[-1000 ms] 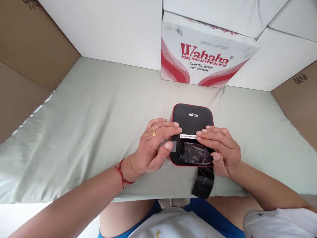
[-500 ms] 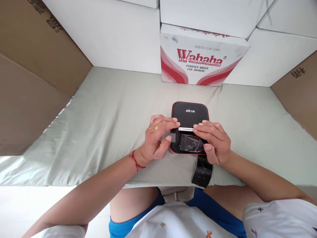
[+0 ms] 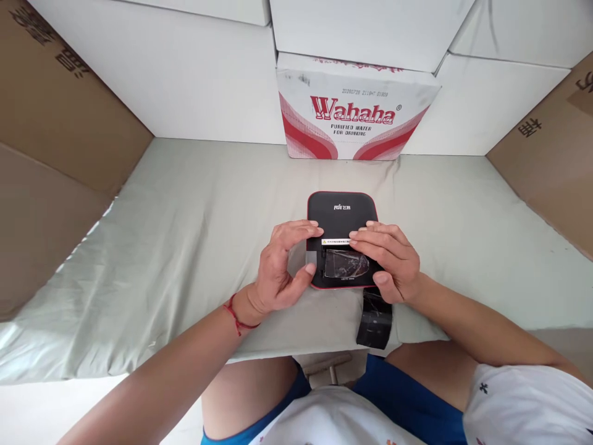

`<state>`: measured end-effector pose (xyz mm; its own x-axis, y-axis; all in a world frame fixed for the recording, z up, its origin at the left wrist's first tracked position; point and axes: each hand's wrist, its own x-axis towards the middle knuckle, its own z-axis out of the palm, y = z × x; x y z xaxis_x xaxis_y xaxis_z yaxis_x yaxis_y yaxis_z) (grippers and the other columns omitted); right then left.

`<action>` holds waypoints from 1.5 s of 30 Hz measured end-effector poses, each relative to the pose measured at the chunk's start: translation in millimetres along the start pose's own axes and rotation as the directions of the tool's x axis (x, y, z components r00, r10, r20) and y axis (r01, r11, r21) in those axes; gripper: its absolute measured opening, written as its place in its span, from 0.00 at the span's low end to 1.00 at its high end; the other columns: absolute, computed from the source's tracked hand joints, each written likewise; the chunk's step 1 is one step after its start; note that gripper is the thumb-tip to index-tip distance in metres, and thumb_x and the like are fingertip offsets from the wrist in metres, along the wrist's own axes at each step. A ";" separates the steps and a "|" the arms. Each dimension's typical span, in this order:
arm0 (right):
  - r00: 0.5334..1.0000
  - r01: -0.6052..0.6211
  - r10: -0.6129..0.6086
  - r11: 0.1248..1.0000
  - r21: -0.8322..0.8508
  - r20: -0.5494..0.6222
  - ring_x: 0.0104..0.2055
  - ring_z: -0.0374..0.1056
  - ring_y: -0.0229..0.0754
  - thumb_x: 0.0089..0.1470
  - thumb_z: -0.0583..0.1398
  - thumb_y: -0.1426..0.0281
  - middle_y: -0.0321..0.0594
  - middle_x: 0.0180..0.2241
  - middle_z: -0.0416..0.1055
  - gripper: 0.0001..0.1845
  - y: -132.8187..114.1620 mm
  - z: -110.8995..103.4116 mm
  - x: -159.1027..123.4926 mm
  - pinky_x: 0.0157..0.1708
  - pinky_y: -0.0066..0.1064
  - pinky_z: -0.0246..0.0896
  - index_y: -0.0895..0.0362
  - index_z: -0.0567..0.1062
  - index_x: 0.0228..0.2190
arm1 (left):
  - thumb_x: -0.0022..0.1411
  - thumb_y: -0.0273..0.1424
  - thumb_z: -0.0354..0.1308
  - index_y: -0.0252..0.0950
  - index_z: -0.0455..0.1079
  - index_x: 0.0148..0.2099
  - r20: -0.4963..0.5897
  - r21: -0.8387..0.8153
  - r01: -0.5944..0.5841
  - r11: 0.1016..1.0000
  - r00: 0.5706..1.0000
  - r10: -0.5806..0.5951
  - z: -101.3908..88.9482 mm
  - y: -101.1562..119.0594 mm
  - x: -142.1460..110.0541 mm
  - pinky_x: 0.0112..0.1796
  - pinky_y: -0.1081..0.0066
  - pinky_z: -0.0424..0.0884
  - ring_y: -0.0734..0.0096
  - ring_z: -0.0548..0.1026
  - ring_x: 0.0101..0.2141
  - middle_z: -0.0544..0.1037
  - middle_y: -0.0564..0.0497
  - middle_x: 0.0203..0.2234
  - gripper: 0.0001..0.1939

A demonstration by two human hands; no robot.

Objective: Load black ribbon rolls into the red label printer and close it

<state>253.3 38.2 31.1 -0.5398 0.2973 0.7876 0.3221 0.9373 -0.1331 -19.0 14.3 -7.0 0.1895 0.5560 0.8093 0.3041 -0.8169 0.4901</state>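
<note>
A flat black device (image 3: pixel 341 219) with rounded corners, a red rim and a white logo lies on the cloth in front of me. Across its middle runs a white warning label (image 3: pixel 334 241). Below that, a crinkled clear film (image 3: pixel 346 264) covers a dark rectangular area. My left hand (image 3: pixel 285 262) is open at the device's left edge, fingertips on its top and thumb at a grey tab (image 3: pixel 312 261). My right hand (image 3: pixel 388 253) lies with fingers extended over the right side, touching the label's end, its thumb apart. A glossy black strip (image 3: pixel 374 318) sits below the device.
A red and white water carton (image 3: pixel 356 117) stands beyond the device, before stacked white boxes (image 3: pixel 185 74). Brown cardboard boxes flank the left (image 3: pixel 60 154) and right (image 3: pixel 551 161). Pale green cloth (image 3: pixel 185 247) covers the surface, its front edge just before my legs.
The view has shifted, so the scene sits further left. My left thumb and fingers are wider apart, and my right thumb has come off the film area, showing more of it.
</note>
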 end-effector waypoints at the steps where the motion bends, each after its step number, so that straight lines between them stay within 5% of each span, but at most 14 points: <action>1: 1.000 0.006 -0.006 1.000 -0.002 -0.004 0.62 0.74 0.47 0.79 0.47 0.58 0.53 0.58 0.80 0.31 -2.2 -0.9 -0.3 0.66 0.46 0.75 0.61 0.76 0.66 | 0.77 0.37 0.59 0.46 0.63 0.75 -0.002 -0.021 0.019 1.000 1.000 -0.019 -0.7 -0.6 -0.6 0.63 0.42 0.79 0.49 0.80 0.63 0.82 0.41 0.60 0.28; 4: 0.998 0.061 -0.062 0.998 -0.014 -0.020 0.61 0.73 0.46 0.79 0.48 0.55 0.53 0.57 0.80 0.31 -10.2 -2.7 -1.5 0.66 0.47 0.73 0.62 0.79 0.61 | 0.75 0.43 0.63 0.49 0.63 0.76 0.000 -0.089 0.150 0.985 0.989 -0.150 -3.9 -2.0 -1.0 0.72 0.38 0.71 0.46 0.72 0.71 0.74 0.40 0.69 0.32; 9: 0.990 0.137 -0.139 0.988 -0.068 -0.033 0.48 0.68 0.42 0.79 0.52 0.54 0.43 0.49 0.84 0.27 -20.4 -4.0 -2.0 0.47 0.41 0.67 0.59 0.84 0.48 | 0.69 0.54 0.70 0.55 0.65 0.75 0.059 -0.257 0.368 0.894 0.929 -0.366 -6.2 -6.0 -1.1 0.78 0.39 0.62 0.45 0.63 0.79 0.65 0.45 0.77 0.38; 13: 0.982 0.186 -0.187 0.980 -0.077 -0.012 0.46 0.65 0.41 0.76 0.57 0.58 0.43 0.51 0.83 0.22 -24.5 -6.9 -1.6 0.43 0.39 0.64 0.58 0.86 0.44 | 0.65 0.57 0.73 0.57 0.64 0.75 0.084 -0.346 0.480 0.806 0.872 -0.483 -5.7 -8.2 -3.1 0.80 0.37 0.58 0.43 0.57 0.83 0.61 0.47 0.81 0.42; 18: 0.980 0.199 -0.200 0.978 -0.070 -0.014 0.46 0.65 0.41 0.73 0.61 0.61 0.43 0.51 0.83 0.17 -24.8 -6.7 -0.6 0.44 0.37 0.65 0.57 0.87 0.42 | 0.63 0.56 0.75 0.63 0.58 0.79 0.107 -0.375 0.528 0.762 0.841 -0.530 -6.4 -7.9 -4.4 0.81 0.38 0.55 0.46 0.52 0.84 0.57 0.52 0.84 0.48; 23: 0.977 0.206 -0.209 0.976 -0.070 -0.039 0.46 0.67 0.40 0.75 0.60 0.52 0.41 0.49 0.84 0.24 -22.8 -3.9 1.0 0.45 0.38 0.68 0.58 0.86 0.41 | 0.66 0.53 0.75 0.68 0.50 0.82 0.195 -0.444 0.580 0.683 0.806 -0.558 -4.4 -9.0 -4.7 0.79 0.41 0.64 0.50 0.53 0.85 0.52 0.54 0.86 0.52; 27: 0.982 0.185 -0.187 0.982 -0.046 -0.033 0.45 0.67 0.39 0.72 0.65 0.53 0.38 0.49 0.85 0.19 -22.5 -4.2 1.7 0.43 0.38 0.69 0.57 0.85 0.41 | 0.66 0.54 0.75 0.70 0.45 0.84 0.226 -0.476 0.584 0.657 0.803 -0.551 -1.5 -14.0 -6.3 0.79 0.41 0.65 0.50 0.51 0.85 0.49 0.54 0.87 0.56; 30: 0.995 0.101 -0.100 0.995 0.028 -0.011 0.45 0.70 0.39 0.70 0.66 0.62 0.40 0.47 0.85 0.12 -24.5 -6.2 5.2 0.43 0.37 0.71 0.59 0.82 0.45 | 0.66 0.54 0.75 0.69 0.46 0.84 0.264 -0.486 0.600 0.635 0.794 -0.548 -0.9 -19.8 -8.4 0.82 0.42 0.57 0.52 0.45 0.86 0.46 0.56 0.87 0.55; 35: 0.986 -0.165 0.161 0.967 0.192 0.035 0.45 0.77 0.32 0.69 0.64 0.74 0.40 0.45 0.84 0.04 -29.4 -16.9 25.1 0.46 0.30 0.75 0.58 0.80 0.45 | 0.67 0.54 0.73 0.65 0.52 0.83 0.294 -0.495 0.592 0.636 0.803 -0.519 -1.9 -25.5 -9.5 0.82 0.45 0.58 0.52 0.52 0.85 0.53 0.54 0.85 0.51; 40: 0.793 -0.583 0.606 0.722 0.373 0.066 0.35 0.76 0.32 0.74 0.63 0.63 0.38 0.34 0.80 0.16 -22.5 -38.3 54.6 0.37 0.27 0.74 0.57 0.81 0.35 | 0.68 0.56 0.70 0.64 0.54 0.82 0.252 -0.511 0.557 0.654 0.825 -0.505 1.2 -24.3 -9.9 0.77 0.45 0.69 0.49 0.59 0.83 0.57 0.52 0.84 0.47; 42: 0.748 -0.596 0.663 0.655 0.465 0.027 0.30 0.72 0.32 0.74 0.64 0.58 0.37 0.29 0.76 0.19 -18.9 -50.7 66.2 0.34 0.29 0.73 0.57 0.80 0.33 | 0.70 0.57 0.68 0.62 0.57 0.81 0.202 -0.502 0.541 0.675 0.832 -0.517 3.6 -24.2 -11.4 0.76 0.46 0.70 0.50 0.59 0.82 0.59 0.51 0.83 0.45; 45: 0.767 -0.499 0.619 0.740 0.452 -0.167 0.29 0.69 0.30 0.75 0.63 0.59 0.36 0.29 0.71 0.17 -18.8 -76.9 79.4 0.30 0.26 0.66 0.57 0.77 0.36 | 0.72 0.56 0.67 0.60 0.62 0.79 0.089 -0.444 0.510 0.736 0.843 -0.531 4.8 -23.1 -12.4 0.77 0.50 0.69 0.53 0.61 0.81 0.62 0.50 0.81 0.40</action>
<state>264.2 30.1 142.4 -0.0847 0.7782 0.6223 0.1563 0.6272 -0.7630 -23.9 26.9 -29.8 0.0809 0.9159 0.3931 -0.0943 -0.3856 0.9178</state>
